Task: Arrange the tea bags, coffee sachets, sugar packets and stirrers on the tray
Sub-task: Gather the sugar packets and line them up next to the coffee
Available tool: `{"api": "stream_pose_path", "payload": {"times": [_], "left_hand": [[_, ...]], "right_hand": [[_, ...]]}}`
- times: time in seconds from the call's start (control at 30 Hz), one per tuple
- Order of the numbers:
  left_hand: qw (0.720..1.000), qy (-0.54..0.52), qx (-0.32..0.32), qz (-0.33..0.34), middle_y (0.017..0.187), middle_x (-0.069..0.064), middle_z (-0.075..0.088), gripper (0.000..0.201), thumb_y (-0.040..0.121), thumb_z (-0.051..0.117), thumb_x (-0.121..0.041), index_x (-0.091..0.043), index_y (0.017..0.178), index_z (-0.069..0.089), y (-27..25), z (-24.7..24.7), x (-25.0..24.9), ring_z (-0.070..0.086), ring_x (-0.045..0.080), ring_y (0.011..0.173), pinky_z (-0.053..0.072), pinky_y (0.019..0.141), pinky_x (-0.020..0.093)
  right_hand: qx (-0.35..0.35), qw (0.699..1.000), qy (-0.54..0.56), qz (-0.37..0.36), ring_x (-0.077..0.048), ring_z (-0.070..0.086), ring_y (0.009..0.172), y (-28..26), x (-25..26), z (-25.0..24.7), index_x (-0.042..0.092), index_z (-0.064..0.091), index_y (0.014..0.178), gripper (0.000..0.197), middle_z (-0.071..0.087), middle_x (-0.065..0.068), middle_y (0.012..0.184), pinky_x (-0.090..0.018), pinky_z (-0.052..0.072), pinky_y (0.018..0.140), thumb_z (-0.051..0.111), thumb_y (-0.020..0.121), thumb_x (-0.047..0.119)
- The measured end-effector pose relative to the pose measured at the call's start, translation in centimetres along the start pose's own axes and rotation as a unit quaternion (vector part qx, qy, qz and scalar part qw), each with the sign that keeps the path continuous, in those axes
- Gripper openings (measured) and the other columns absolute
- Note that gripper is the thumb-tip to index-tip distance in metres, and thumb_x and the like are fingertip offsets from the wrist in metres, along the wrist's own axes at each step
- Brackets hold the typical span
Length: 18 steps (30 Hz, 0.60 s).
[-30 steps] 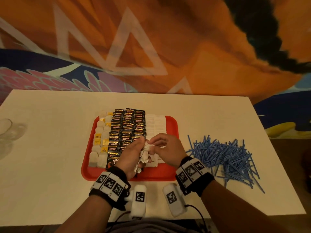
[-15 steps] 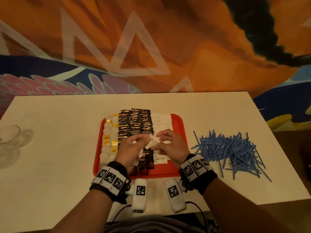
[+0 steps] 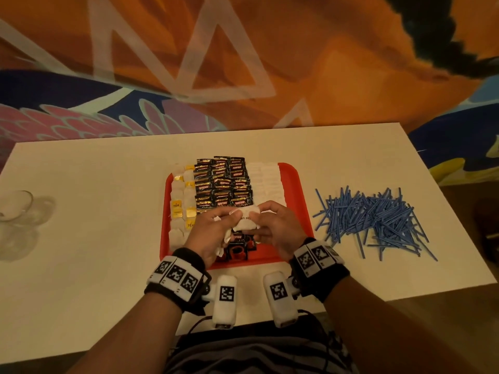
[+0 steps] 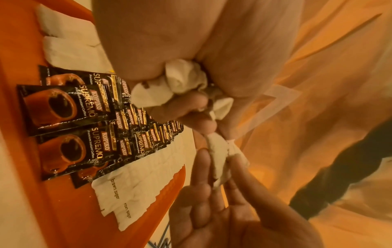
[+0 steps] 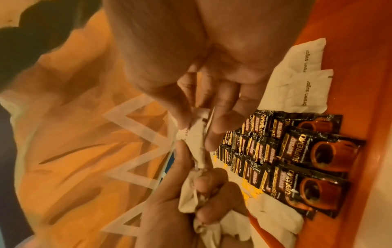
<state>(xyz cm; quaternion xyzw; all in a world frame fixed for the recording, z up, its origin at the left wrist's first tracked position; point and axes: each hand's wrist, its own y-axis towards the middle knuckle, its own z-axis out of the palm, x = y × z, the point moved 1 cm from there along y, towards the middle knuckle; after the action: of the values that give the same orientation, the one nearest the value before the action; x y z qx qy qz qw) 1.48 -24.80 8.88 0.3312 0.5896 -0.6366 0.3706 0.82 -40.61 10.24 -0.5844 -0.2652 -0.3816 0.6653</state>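
Note:
A red tray (image 3: pixel 295 195) holds a column of tea bags (image 3: pixel 181 201) on the left, black coffee sachets (image 3: pixel 224 182) in the middle and white sugar packets (image 3: pixel 266 182) on the right. Over the tray's near end, my left hand (image 3: pixel 213 230) grips a crumpled bunch of sugar packets (image 4: pixel 182 80). My right hand (image 3: pixel 275 228) pinches one sugar packet (image 3: pixel 249 217) between thumb and fingers, right beside the left thumb. Two "brown sugar" packets (image 5: pixel 297 80) lie flat below my right palm. Blue stirrers (image 3: pixel 372 220) lie in a loose pile on the table, right of the tray.
A clear glass (image 3: pixel 13 206) stands at the table's far left edge. The white table (image 3: pixel 94 238) has bare surface left of the tray. A painted orange wall rises behind its far edge. The tray's right strip is bare red.
Both hands have lifted a little off the tray. A single sugar packet now shows between the two hands, held by the right fingers at the left thumb.

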Motion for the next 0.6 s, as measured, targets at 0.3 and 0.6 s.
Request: {"api": "stream_pose_path", "payload": {"times": [0.3,0.6], "left_hand": [[0.998,0.003,-0.039,-0.046,0.055,-0.002,0.057,0.024,0.094,0.067,-0.034,-0.011,0.096,0.073,1.3,2.7,0.2,0.046,0.013,0.046,0.036,0.043,0.022],[0.993,0.112,0.014,-0.034,0.054,-0.008,0.056,0.021,0.086,0.077,-0.023,-0.02,0.074,0.061,1.7,4.9,2.3,0.047,0.008,0.043,0.034,0.04,0.022]], "right_hand": [[-0.013,1.0,0.016,0.008,-0.029,0.067,0.078,1.6,0.0,-3.0,0.014,0.061,0.084,0.011,0.07,-0.008,0.085,-0.032,0.051,0.059,0.064,0.094,0.018],[0.017,0.998,-0.049,0.024,-0.028,0.073,0.085,2.8,-1.2,-6.7,0.013,0.058,0.094,0.019,0.073,-0.015,0.094,-0.031,0.053,0.062,0.074,0.085,0.012]]}}
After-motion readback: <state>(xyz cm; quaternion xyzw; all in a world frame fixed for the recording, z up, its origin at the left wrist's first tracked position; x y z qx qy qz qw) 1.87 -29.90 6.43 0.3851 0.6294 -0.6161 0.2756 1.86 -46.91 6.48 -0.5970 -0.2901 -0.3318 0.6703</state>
